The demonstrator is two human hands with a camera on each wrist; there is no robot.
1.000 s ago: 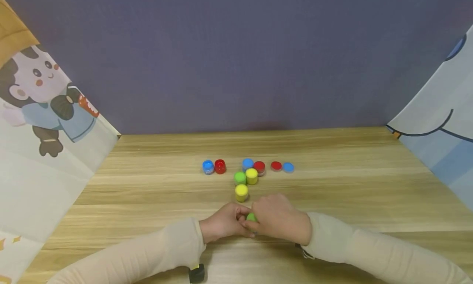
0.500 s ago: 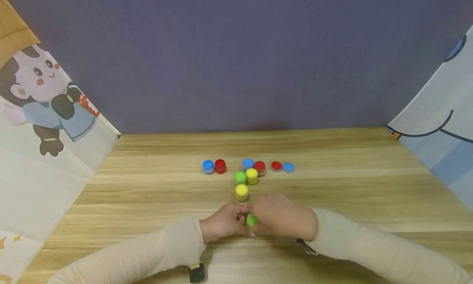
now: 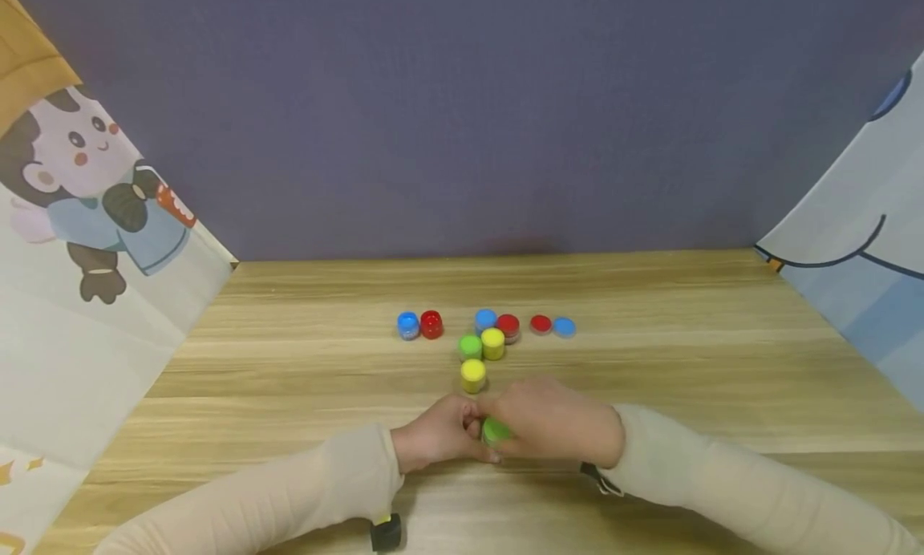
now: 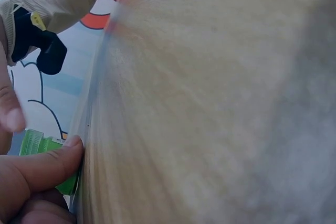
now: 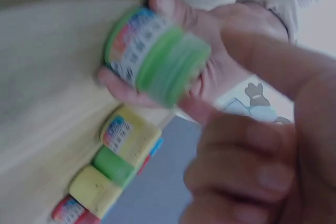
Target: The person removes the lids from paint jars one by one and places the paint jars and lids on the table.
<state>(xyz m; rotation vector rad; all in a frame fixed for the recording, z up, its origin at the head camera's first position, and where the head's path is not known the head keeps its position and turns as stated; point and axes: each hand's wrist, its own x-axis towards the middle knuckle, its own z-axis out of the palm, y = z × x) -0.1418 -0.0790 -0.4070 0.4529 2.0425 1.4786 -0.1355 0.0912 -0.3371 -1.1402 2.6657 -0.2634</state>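
Note:
A green-lidded jar point(image 3: 496, 432) is between both hands near the front of the table. My left hand point(image 3: 440, 436) grips its body, with the thumb along the side in the left wrist view. The jar point(image 5: 139, 51) has a printed label there, seen from the right wrist, and its ribbed green lid point(image 5: 181, 69) is blurred. Around that lid my right hand point(image 3: 554, 423) has its thumb and index finger, pinching it; the other fingers curl toward the palm. Closest beyond the hands stands a yellow jar point(image 3: 472, 375).
Behind it cluster another yellow jar point(image 3: 493, 343), a green jar point(image 3: 470, 347), a blue jar point(image 3: 486, 321) and a red jar point(image 3: 508, 328). To the left stand an uncovered blue jar point(image 3: 407, 326) and red jar point(image 3: 431, 324). A red lid point(image 3: 541, 325) and blue lid point(image 3: 565, 327) lie right.
My right hand has shifted slightly right and turned at the wrist around the lid, baring more green. My left hand stays put with the jar.

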